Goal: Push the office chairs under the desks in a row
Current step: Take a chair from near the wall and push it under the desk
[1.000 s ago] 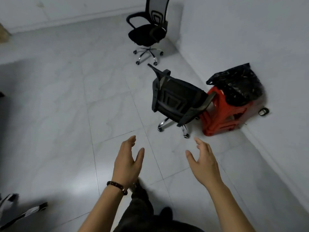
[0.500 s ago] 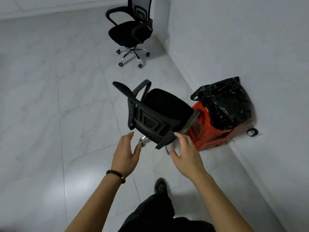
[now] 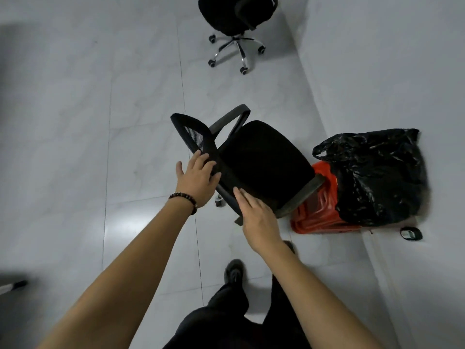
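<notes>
A black office chair [image 3: 261, 157] with grey armrests stands just in front of me, seen from above, its mesh backrest towards me. My left hand [image 3: 197, 180] lies on the top edge of the backrest, fingers curling over it. My right hand [image 3: 256, 217] rests flat against the lower right part of the backrest, fingers apart. A second black office chair [image 3: 234, 18] on a chrome star base stands further off by the wall. No desk is in view.
A red plastic stool stack [image 3: 317, 212] with a black plastic bag [image 3: 377, 172] on it sits against the white wall [image 3: 390, 71], touching the near chair's right armrest. A small dark object [image 3: 410, 233] lies at the wall's foot. Grey tiled floor [image 3: 88, 122] stretches left.
I have stepped up to the near chair. Both hands, held apart in the air before, have reached forward and now touch its backrest.
</notes>
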Demonstrator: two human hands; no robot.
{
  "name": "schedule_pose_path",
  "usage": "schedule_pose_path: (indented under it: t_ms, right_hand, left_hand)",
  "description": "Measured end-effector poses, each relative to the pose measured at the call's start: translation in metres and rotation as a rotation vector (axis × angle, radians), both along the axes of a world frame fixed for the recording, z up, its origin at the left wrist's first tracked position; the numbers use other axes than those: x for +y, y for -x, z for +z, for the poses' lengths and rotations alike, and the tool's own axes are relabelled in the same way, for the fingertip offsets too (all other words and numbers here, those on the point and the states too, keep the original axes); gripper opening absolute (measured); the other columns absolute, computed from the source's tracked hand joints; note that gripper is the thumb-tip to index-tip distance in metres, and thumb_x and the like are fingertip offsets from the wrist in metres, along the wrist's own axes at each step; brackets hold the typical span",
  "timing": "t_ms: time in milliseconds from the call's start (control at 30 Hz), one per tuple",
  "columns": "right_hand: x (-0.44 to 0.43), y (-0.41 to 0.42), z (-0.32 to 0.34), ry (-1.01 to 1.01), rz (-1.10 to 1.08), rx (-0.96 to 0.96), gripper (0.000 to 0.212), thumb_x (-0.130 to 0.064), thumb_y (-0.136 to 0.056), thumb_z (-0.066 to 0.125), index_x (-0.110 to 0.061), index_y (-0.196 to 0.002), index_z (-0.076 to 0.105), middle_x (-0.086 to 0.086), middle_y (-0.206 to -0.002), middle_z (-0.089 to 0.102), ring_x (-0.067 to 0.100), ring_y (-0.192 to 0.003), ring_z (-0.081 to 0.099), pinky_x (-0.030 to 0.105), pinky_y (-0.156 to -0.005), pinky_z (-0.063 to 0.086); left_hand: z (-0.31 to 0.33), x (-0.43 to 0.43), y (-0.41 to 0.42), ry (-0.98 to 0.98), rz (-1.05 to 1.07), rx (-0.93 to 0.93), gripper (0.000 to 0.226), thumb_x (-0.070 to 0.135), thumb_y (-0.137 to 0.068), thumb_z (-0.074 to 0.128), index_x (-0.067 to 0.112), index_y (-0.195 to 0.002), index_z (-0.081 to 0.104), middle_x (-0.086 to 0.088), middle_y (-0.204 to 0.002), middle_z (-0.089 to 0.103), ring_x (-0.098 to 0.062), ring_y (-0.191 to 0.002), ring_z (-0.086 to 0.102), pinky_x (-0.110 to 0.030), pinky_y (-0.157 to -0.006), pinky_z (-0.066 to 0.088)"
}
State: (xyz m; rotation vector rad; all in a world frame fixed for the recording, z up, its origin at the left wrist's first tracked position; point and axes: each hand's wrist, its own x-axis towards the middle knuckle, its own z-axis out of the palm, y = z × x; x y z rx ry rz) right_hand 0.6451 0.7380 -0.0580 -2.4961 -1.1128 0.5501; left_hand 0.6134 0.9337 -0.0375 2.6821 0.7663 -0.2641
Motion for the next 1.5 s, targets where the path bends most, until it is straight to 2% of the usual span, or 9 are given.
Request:
schedule_pose_path:
  t_ms: [100,233,333,433,667,900,1133,1333,1500]
  right_hand:
    - [-0.025,-0.013,-0.001,-0.013,0.036,-0.013,0.081,0.007,-0.083,0.056,-0.020,-0.153,0.027,0.003,-0.152,0.040,0.022,-0.133,0.044,0.037,-0.111,0.036]
    - [-0.074,-0.035,-0.001,0.073,0.029,-0.066,0.073,0.002,-0.086,0.051,-0.025,-0.151,0.031,-0.002,-0.149,0.045,0.017,-0.136,0.042,0.037,-0.114,0.028]
    - [-0.092,-0.052,0.001,0.148,-0.080,-0.082,0.060,-0.005,-0.087,0.053,-0.025,-0.142,0.044,-0.003,-0.140,0.054,0.017,-0.131,0.045,0.041,-0.115,0.026]
    - [-0.097,-0.072,-0.003,0.205,-0.154,-0.153,0.043,-0.033,-0.088,0.050,-0.027,-0.131,0.055,-0.003,-0.128,0.059,0.020,-0.123,0.049,0.045,-0.110,0.028]
    - [-0.096,-0.087,-0.001,0.280,-0.169,-0.197,0.084,-0.087,-0.079,0.028,-0.028,-0.132,0.056,0.005,-0.145,0.048,0.026,-0.140,0.033,0.053,-0.113,0.018]
    - [-0.093,-0.100,-0.002,0.269,-0.067,-0.210,0.089,-0.089,-0.080,0.024,-0.026,-0.135,0.055,0.007,-0.150,0.044,0.028,-0.143,0.029,0.054,-0.113,0.018]
    - [-0.043,-0.150,0.006,0.322,0.236,-0.204,0.096,-0.093,-0.075,0.010,-0.032,-0.138,0.048,0.004,-0.153,0.038,0.025,-0.144,0.023,0.053,-0.114,0.013]
    - [0.067,-0.165,0.010,0.295,0.524,-0.210,0.089,-0.091,-0.076,0.016,-0.034,-0.135,0.051,0.003,-0.152,0.038,0.025,-0.145,0.020,0.053,-0.116,0.009]
    - [0.166,-0.138,0.006,0.228,0.721,-0.253,0.086,-0.092,-0.073,0.015,-0.037,-0.124,0.058,-0.001,-0.145,0.044,0.023,-0.142,0.024,0.049,-0.114,0.010]
  left_hand:
    - [-0.002,-0.019,-0.003,-0.134,0.000,-0.030,0.033,0.042,-0.097,0.038,0.025,-0.114,0.062,0.003,-0.128,0.053,-0.021,-0.136,0.029,-0.061,-0.111,-0.005]
    - [-0.008,-0.045,-0.016,-0.255,-0.048,-0.082,0.035,0.040,-0.097,0.038,0.020,-0.087,0.065,0.002,-0.087,0.054,-0.025,-0.099,0.048,-0.055,-0.107,0.019]
    - [-0.016,-0.056,-0.024,-0.190,-0.063,-0.046,0.043,0.045,-0.096,0.033,0.017,-0.087,0.064,-0.002,-0.084,0.054,-0.025,-0.088,0.047,-0.043,-0.093,0.034]
    - [-0.021,-0.065,-0.027,-0.125,-0.062,0.040,0.058,0.059,-0.092,0.023,0.021,-0.087,0.067,-0.001,-0.089,0.060,-0.024,-0.090,0.054,-0.040,-0.089,0.037]
    - [-0.022,-0.083,-0.028,-0.132,-0.020,0.157,0.069,0.061,-0.091,0.010,0.025,-0.071,0.065,0.003,-0.073,0.062,-0.019,-0.077,0.059,-0.041,-0.088,0.038]
    - [-0.020,-0.090,-0.020,-0.098,0.104,0.228,0.066,0.052,-0.092,0.014,0.016,-0.049,0.050,0.001,-0.053,0.053,-0.023,-0.061,0.052,-0.037,-0.079,0.039]
    - [-0.013,-0.090,-0.005,-0.064,0.353,0.222,0.048,0.039,-0.096,0.027,0.016,-0.072,0.061,-0.005,-0.081,0.067,-0.028,-0.087,0.057,-0.039,-0.092,0.035]
    - [-0.011,-0.039,0.032,-0.065,0.545,0.198,0.054,0.053,-0.096,0.017,0.021,-0.090,0.061,-0.004,-0.094,0.066,-0.027,-0.098,0.056,-0.040,-0.099,0.034]
    - [-0.020,0.016,0.103,-0.009,0.836,0.184,0.062,0.067,-0.090,0.017,0.027,-0.109,0.061,-0.002,-0.116,0.058,-0.026,-0.120,0.044,-0.050,-0.112,0.011]
